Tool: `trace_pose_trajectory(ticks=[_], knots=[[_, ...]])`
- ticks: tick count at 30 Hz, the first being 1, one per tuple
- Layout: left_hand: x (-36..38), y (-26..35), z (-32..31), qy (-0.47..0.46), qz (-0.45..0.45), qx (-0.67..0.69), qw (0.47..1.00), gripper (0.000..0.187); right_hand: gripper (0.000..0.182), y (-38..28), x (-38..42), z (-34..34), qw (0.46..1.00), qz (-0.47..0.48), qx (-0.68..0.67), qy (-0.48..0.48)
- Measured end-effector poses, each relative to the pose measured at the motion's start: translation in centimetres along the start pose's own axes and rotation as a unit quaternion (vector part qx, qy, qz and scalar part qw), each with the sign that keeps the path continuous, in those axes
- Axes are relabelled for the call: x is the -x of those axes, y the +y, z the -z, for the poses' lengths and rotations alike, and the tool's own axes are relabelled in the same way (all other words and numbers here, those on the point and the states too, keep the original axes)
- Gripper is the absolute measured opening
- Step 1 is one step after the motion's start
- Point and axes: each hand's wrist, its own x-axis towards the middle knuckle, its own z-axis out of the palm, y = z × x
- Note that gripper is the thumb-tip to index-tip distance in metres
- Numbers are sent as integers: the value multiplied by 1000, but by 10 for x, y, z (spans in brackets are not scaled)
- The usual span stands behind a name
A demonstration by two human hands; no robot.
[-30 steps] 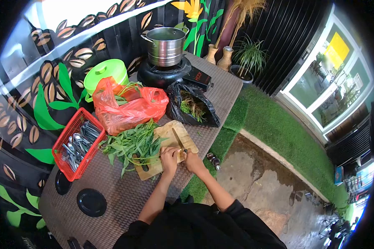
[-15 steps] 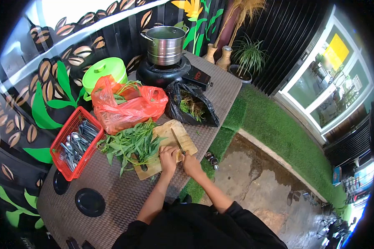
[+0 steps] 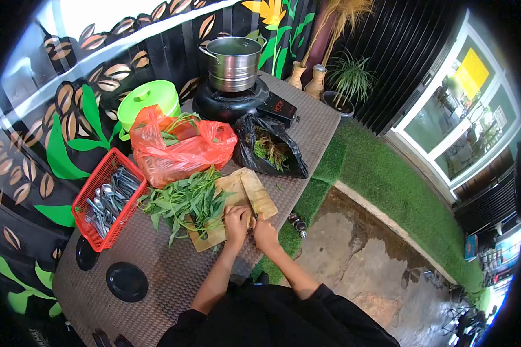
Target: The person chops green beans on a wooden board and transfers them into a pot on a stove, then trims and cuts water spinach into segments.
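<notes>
On a wooden cutting board [image 3: 263,196] lies a heap of leafy greens [image 3: 182,199], spilling over its left side onto the table. My left hand [image 3: 236,222] is closed over the stem ends of the greens, pressing them to the board. Right beside it, my right hand [image 3: 265,232] grips the handle of a knife [image 3: 249,195], whose blade points away from me across the board. The fingers of my left hand sit close to the blade. What lies under them is mostly hidden.
Behind the board are a red plastic bag [image 3: 182,153] and a black bag of plant trimmings [image 3: 269,150]. A pot [image 3: 233,66] stands on a gas stove [image 3: 228,104]. To the left are a red cutlery basket [image 3: 107,199], a green lidded container [image 3: 150,101] and a black plate [image 3: 127,281].
The knife blade has tipped slightly, and my right hand has shifted a little down toward me. My left hand stays on the greens. The whole view has moved slightly.
</notes>
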Motion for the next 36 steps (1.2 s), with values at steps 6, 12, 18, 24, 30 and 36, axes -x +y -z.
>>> trace_pose_trajectory(ticks=[6, 12, 18, 24, 30, 36], knots=[[-1, 5, 6, -1, 7, -5, 1000, 10, 37, 0, -29, 3, 999, 44, -21, 5], [0, 5, 6, -16, 31, 15, 999, 10, 36, 2, -1, 4, 998, 53, -37, 15], [3, 2, 4, 19, -16, 9, 1000, 9, 34, -4, -16, -1, 998, 17, -56, 0], [3, 1, 5, 10, -24, 14, 1000, 10, 37, 5, 1, 1, 997, 58, -47, 2], [5, 1, 7, 3, -12, 12, 1000, 9, 36, -3, -15, -9, 998, 31, -57, 11], [7, -2, 6, 14, -37, -6, 999, 9, 36, -8, 9, -12, 1000, -3, -22, 10]])
